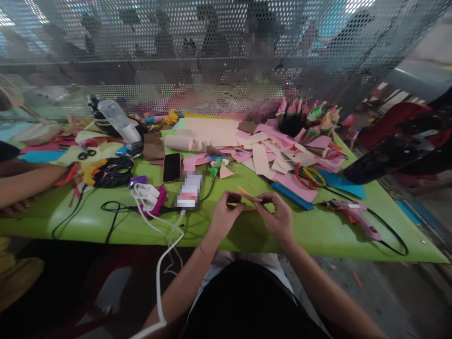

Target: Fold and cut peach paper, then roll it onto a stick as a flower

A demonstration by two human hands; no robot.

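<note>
Above the front part of the green table, my left hand (pixel 226 216) and my right hand (pixel 277 215) face each other with bent fingers. Between them is a small folded piece of orange paper (pixel 247 194). My right thumb and fingers pinch its right end. My left fingertips close on its left side, and a lower edge of the paper stretches between both thumbs. Just behind lies a small green paper piece (pixel 216 167) beside a pale paper triangle (pixel 227 171). A blue cutter (pixel 293 195) rests to the right of my right hand.
At right are a pink glue gun (pixel 358 219) with a looping cord, scissors (pixel 306 176) and a dark bottle (pixel 388 157). To the left lie a charging phone (pixel 190 190), a black phone (pixel 172 167) and a magenta power adapter (pixel 153 201). Another person's arm (pixel 33 183) reaches in.
</note>
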